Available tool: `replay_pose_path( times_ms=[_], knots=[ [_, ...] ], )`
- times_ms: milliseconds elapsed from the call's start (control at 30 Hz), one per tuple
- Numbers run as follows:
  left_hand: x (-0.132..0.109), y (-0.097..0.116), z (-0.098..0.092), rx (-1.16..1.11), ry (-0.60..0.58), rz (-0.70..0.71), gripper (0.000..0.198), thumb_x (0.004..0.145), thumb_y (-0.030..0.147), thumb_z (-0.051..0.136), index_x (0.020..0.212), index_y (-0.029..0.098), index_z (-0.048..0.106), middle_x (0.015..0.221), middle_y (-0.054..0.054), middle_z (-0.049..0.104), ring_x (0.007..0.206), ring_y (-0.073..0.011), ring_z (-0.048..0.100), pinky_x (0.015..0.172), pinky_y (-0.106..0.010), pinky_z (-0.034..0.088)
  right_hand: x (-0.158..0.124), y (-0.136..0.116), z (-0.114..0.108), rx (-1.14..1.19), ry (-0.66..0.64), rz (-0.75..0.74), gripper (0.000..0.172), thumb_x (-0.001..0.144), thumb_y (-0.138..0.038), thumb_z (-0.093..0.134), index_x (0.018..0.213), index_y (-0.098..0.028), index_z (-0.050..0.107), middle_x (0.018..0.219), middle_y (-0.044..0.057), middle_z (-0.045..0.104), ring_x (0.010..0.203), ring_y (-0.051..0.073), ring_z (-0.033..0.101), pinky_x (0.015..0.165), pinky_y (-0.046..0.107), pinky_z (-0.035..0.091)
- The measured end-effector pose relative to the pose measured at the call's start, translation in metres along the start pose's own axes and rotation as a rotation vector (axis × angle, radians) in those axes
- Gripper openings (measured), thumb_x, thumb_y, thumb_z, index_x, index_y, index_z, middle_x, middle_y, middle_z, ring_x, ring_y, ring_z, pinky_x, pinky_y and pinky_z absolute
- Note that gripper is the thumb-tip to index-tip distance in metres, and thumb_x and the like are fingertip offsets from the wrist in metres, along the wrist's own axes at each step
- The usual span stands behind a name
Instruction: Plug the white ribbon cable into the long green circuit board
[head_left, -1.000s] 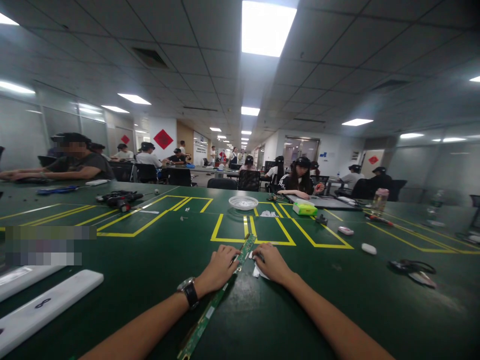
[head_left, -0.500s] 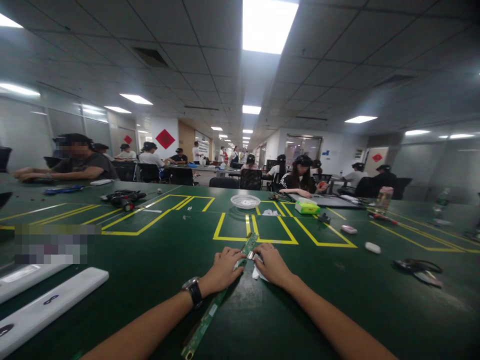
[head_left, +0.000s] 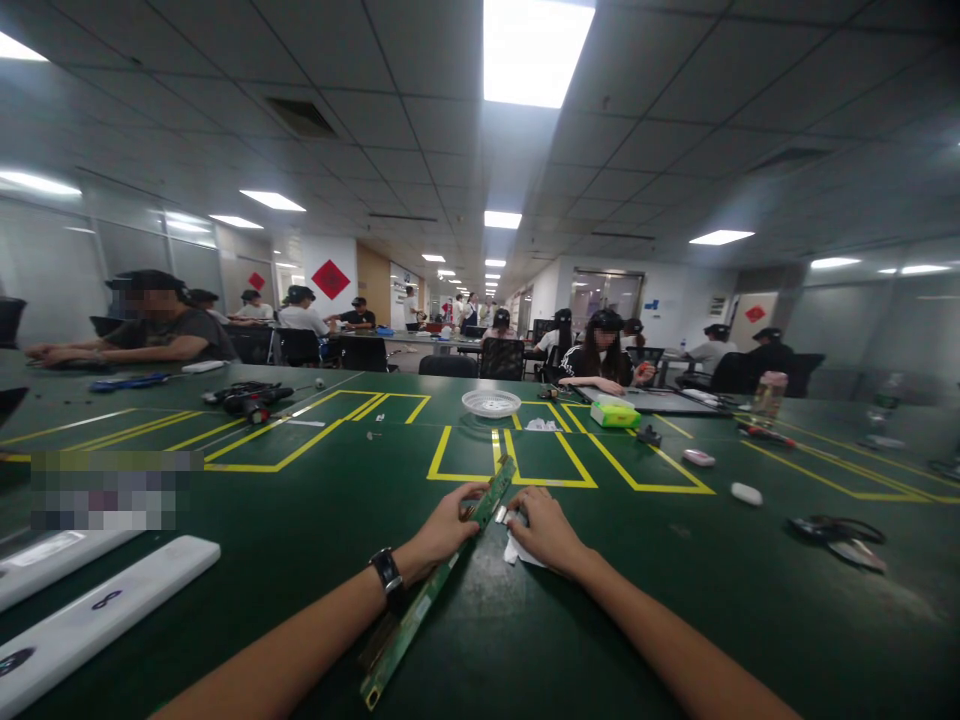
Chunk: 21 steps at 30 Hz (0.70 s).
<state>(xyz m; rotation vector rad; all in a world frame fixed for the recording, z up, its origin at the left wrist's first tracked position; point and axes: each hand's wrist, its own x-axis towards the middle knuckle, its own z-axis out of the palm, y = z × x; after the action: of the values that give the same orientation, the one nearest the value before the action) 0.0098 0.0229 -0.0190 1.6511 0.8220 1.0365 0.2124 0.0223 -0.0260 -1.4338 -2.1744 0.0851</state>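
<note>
A long narrow green circuit board strip (head_left: pixel 435 590) lies diagonally across the dark green table (head_left: pixel 675 600), tilted with its left edge lifted. My left hand (head_left: pixel 442 530), with a wristwatch on the wrist, grips the strip near its far end. My right hand (head_left: pixel 544 530) rests just right of the strip, fingers curled on a small white piece of paper or cloth (head_left: pixel 514 548) beside the board.
White long housings (head_left: pixel 97 605) lie at the near left. A clear plastic dish (head_left: pixel 490 403), a green box (head_left: pixel 614 414), small white parts (head_left: pixel 745 493) and dark cables (head_left: pixel 836 530) are farther off. Yellow tape marks bays. Other people sit at the table's far side.
My left hand has lifted and tilted the strip onto its edge; it lay flat before. My right hand stays on the white piece.
</note>
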Motion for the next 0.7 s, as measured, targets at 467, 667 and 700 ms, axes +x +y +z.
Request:
replay_pose_path(
  times_ms=[467, 667, 700],
  knots=[
    [-0.001, 0.004, 0.001, -0.438, 0.079, -0.272, 0.078, 0.059, -0.003, 0.058, 0.133, 0.011, 0.039, 0.094, -0.009, 0.069, 0.067, -0.0155, 0.065, 0.059, -0.025, 0.050, -0.003, -0.009, -0.014, 0.235, -0.023, -0.012, 0.018, 0.075, -0.021, 0.058, 0.092, -0.018, 0.058, 0.094, 0.004, 0.061, 0.089, 0.018, 0.053, 0.079, 0.028, 0.038],
    [-0.006, 0.014, 0.005, -0.529, -0.058, -0.213, 0.051, 0.065, 0.001, 0.059, 0.115, 0.009, 0.054, 0.082, -0.006, 0.068, 0.063, -0.0111, 0.063, 0.060, -0.020, 0.049, -0.005, -0.018, -0.020, 0.369, -0.045, -0.022, 0.017, 0.079, -0.022, 0.053, 0.096, -0.018, 0.057, 0.089, 0.002, 0.062, 0.081, 0.016, 0.056, 0.074, 0.026, 0.039],
    [-0.007, 0.013, 0.006, -0.536, -0.059, -0.216, 0.045, 0.067, 0.002, 0.059, 0.111, 0.009, 0.056, 0.080, -0.005, 0.067, 0.062, -0.0107, 0.062, 0.059, -0.020, 0.049, -0.006, -0.020, -0.021, 0.377, -0.048, -0.026, 0.018, 0.080, -0.023, 0.052, 0.096, -0.018, 0.057, 0.089, 0.002, 0.062, 0.080, 0.016, 0.055, 0.073, 0.026, 0.039]
  ],
)
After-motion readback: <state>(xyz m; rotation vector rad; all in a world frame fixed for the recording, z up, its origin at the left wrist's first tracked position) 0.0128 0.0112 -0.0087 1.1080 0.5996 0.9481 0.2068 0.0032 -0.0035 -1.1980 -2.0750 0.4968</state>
